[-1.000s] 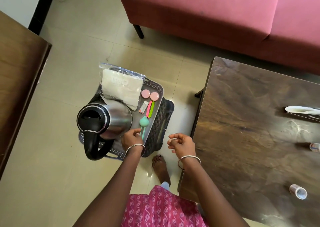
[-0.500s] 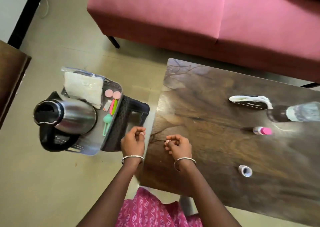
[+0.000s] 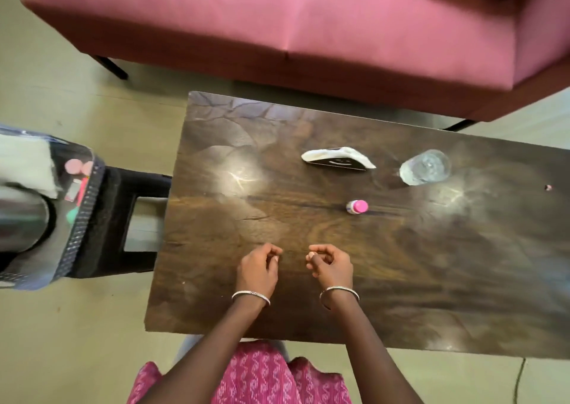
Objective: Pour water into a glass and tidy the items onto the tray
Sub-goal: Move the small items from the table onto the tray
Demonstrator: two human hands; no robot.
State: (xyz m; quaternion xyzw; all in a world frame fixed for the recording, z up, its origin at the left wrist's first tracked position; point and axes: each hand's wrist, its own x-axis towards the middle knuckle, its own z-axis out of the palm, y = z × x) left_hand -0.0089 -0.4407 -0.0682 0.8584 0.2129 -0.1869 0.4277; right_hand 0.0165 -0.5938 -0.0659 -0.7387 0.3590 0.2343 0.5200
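On the dark wooden table [image 3: 277,144], a clear glass [image 3: 425,167] holding water stands at the far right. A small bottle with a pink cap [image 3: 357,207] lies at the table's middle. Off the left end, the grey tray [image 3: 83,218] sits on a black stool [image 3: 138,187]. It carries the steel kettle [image 3: 21,218], a bagged white pack and small pink and green items. My left hand [image 3: 259,269] and right hand [image 3: 331,266] hover side by side over the near table edge. Their fingers are loosely curled and nothing shows in them. The small white roll seen earlier is out of sight.
A phone with a white cover [image 3: 337,158] lies left of the glass. A pink sofa [image 3: 293,27] runs along the far side of the table. Tiled floor [image 3: 77,342] surrounds the stool and table.
The view has swung right from the tray to the table. Both hands have moved right, from beside the kettle to over the table's near edge, keeping the same curled pose.
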